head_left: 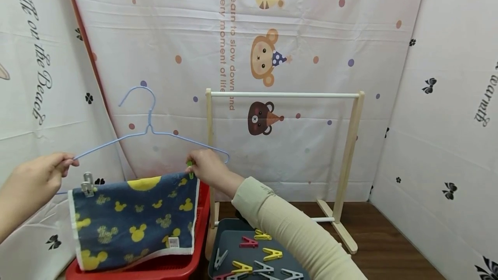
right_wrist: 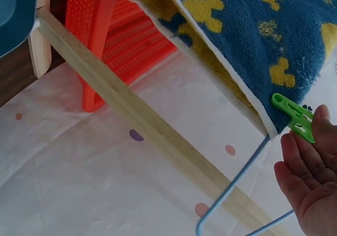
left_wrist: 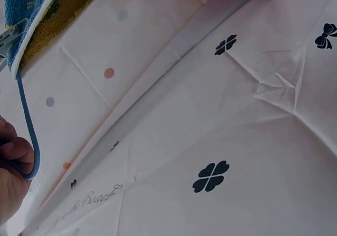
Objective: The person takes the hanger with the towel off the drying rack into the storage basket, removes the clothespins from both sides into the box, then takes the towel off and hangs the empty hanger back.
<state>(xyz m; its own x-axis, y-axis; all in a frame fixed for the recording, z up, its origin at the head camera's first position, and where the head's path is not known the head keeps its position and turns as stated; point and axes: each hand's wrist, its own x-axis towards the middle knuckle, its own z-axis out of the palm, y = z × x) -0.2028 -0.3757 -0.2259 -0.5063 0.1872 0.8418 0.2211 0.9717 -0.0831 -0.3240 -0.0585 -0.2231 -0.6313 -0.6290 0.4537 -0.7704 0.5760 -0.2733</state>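
My left hand (head_left: pixel 39 180) grips the left end of a light blue wire hanger (head_left: pixel 150 116), whose hook points up. Over the hanger's lower bar hangs a folded blue towel (head_left: pixel 132 215) with yellow mouse-head shapes and a white edge. A grey clothespin (head_left: pixel 87 187) clips its upper left corner. At the upper right corner, my right hand (head_left: pixel 212 167) pinches a green clothespin (right_wrist: pixel 284 104) between thumb and fingers. The right wrist view shows this clothespin across the towel's edge beside the hanger wire. Most of my left hand is outside the left wrist view.
Below the towel stands a red basket (head_left: pixel 202 228). To its right, a dark tray (head_left: pixel 229 234) holds several yellow, red and grey clothespins, partly behind my right sleeve. A wooden rack (head_left: pixel 348 154) with a white top rod (head_left: pixel 284 95) stands behind the tray. Printed cloth surrounds the table.
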